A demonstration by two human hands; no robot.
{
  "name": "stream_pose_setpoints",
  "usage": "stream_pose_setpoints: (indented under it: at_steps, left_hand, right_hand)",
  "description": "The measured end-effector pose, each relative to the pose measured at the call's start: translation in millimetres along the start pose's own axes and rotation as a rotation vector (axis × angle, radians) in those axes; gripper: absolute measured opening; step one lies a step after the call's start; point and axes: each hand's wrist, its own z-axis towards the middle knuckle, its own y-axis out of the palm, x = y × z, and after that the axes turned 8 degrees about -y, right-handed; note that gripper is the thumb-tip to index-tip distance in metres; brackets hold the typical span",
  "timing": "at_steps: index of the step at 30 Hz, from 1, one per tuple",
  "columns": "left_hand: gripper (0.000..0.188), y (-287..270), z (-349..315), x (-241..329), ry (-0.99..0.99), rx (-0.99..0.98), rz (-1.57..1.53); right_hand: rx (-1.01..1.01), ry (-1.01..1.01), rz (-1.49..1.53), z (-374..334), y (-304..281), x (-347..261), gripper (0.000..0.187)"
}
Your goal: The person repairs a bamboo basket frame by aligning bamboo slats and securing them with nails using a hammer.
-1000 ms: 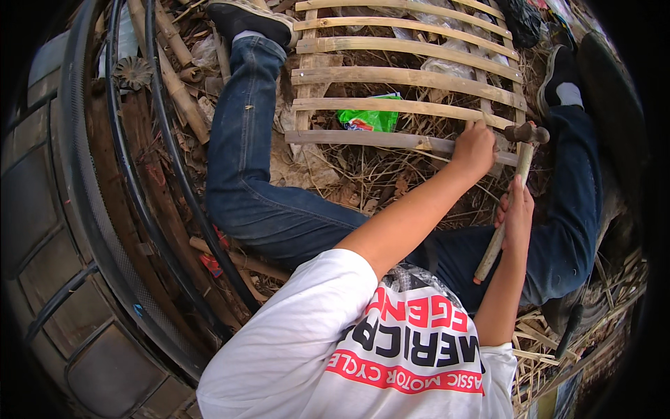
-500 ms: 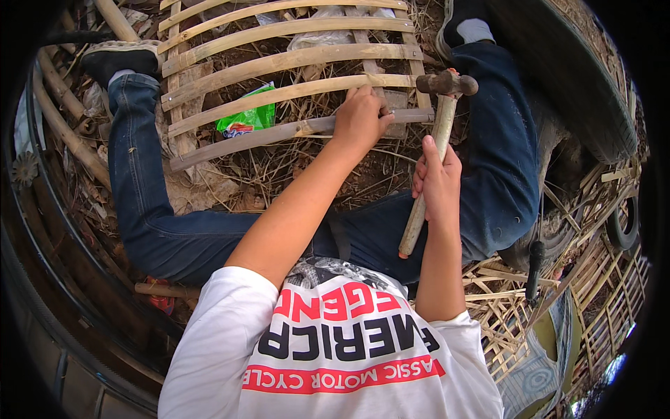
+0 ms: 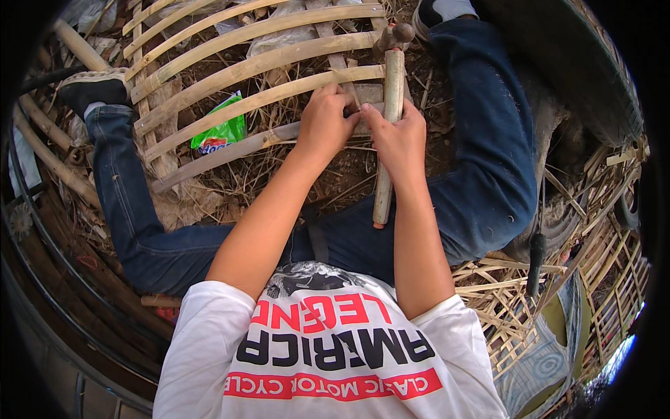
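Note:
A hammer (image 3: 393, 84) with a rusty metal head and pale wooden handle stands roughly lengthwise in my right hand (image 3: 403, 143), its head pointing away from me. My right thumb and fingertips reach left, close to the fingers of my left hand (image 3: 325, 120). The left hand is closed over the nearest slat (image 3: 223, 157) of a bamboo slat frame (image 3: 258, 87); its fingers are pinched together. Whatever small thing may be between the fingertips of both hands is too small to make out. The slats run crosswise over upright strips.
Beneath the frame lie a green packet (image 3: 222, 126), dry straw and plastic scraps. My jeans-clad legs (image 3: 481, 140) spread on either side. A tire (image 3: 572, 77) is at upper right, woven bamboo pieces (image 3: 502, 307) at lower right, and bamboo poles (image 3: 59, 160) at left.
My right hand has moved left with the hammer, bringing its fingertips beside the left hand's. The hammer has turned more upright in view. The whole view has shifted slightly.

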Motion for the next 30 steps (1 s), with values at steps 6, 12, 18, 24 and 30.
stream_pose_setpoints:
  at_steps: [6, 12, 18, 24, 30]
  left_hand:
    - [0.018, 3, -2, -1, -0.004, 0.014, -0.036]
    - [0.012, 2, -2, -6, -0.031, -0.043, 0.005]
    - [0.01, 2, -4, -6, -0.035, -0.021, 0.002]
    - [0.014, 5, -5, -7, -0.005, 0.036, -0.039]
    - [0.015, 5, -6, -15, 0.029, 0.059, -0.071]
  right_hand:
    - [-0.033, 0.016, -0.058, 5, 5, 12, 0.032]
    - [0.017, 0.105, 0.182, 7, 13, 20, 0.028]
    - [0.012, 0.071, 0.151, 7, 13, 20, 0.026]
    - [-0.004, 0.019, 0.14, 7, 12, 24, 0.024]
    - [-0.012, 0.023, 0.171, 9, 14, 24, 0.023]
